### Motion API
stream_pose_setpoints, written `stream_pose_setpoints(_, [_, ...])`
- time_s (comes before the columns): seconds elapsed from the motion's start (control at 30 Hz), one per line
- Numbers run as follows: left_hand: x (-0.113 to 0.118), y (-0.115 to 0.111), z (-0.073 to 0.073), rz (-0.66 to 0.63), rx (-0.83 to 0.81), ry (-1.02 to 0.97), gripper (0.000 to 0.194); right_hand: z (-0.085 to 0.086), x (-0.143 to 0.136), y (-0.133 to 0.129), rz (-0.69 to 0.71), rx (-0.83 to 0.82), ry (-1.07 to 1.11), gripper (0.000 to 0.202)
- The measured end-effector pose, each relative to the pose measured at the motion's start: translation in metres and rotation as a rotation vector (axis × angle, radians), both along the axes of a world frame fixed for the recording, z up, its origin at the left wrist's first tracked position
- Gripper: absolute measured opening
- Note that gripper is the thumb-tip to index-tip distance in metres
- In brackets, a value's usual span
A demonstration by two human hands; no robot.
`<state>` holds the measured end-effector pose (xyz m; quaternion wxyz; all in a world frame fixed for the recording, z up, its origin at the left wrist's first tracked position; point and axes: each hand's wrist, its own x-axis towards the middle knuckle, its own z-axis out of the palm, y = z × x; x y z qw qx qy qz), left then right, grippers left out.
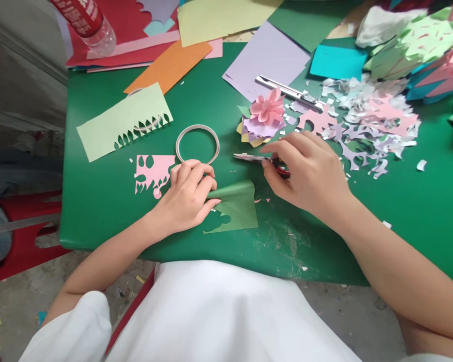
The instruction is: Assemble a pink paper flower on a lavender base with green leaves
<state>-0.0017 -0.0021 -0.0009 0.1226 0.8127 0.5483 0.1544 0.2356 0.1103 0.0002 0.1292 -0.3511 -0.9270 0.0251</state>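
Observation:
My left hand [189, 196] is closed on the left edge of a green paper sheet [239, 203], which has a cut-out notch at its lower left. My right hand [305, 173] grips small scissors [252, 158] with red handles, their blades pointing left above the table. Just beyond the scissors stands a paper flower [263, 115] in pink, purple and yellow. A white tape ring [197, 143] lies beyond my left hand, and pink paper with cut-out holes [153, 171] is to its left.
Light green cut paper [124, 123] lies at left. A silver cutter [290, 93] rests by purple paper [266, 60]. Paper scraps [381, 120] are heaped at right, near folded paper pieces [419, 45]. A bottle [86, 25] stands at the back left.

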Motion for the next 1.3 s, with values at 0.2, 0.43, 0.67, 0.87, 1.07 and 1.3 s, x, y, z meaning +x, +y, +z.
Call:
stream_pose_setpoints(0.2, [0.002, -0.001, 0.001, -0.023, -0.032, -0.174, 0.009, 0.015, 0.033, 0.006, -0.007, 0.011, -0.109, 0.023])
stream_pose_setpoints(0.43, [-0.005, 0.005, 0.007, -0.021, 0.061, -0.312, 0.018, 0.006, 0.036, 0.003, 0.067, 0.011, -0.08, 0.026])
stream_pose_setpoints(0.67, [-0.002, 0.003, 0.0, -0.018, 0.134, -0.09, 0.016, -0.018, -0.007, -0.002, 0.026, -0.003, 0.252, 0.018])
stream_pose_setpoints(0.87, [-0.001, 0.002, -0.003, -0.004, 0.107, -0.05, 0.016, -0.025, -0.023, -0.003, -0.054, -0.102, 0.371, 0.018])
stream_pose_setpoints(1.07, [-0.002, 0.004, -0.003, -0.006, 0.09, -0.057, 0.012, -0.026, -0.024, -0.002, -0.018, -0.086, 0.409, 0.015])
stream_pose_setpoints(1.3, [0.0, 0.003, -0.005, 0.045, 0.243, 0.053, 0.008, -0.023, -0.026, -0.006, -0.054, -0.05, 0.451, 0.013])
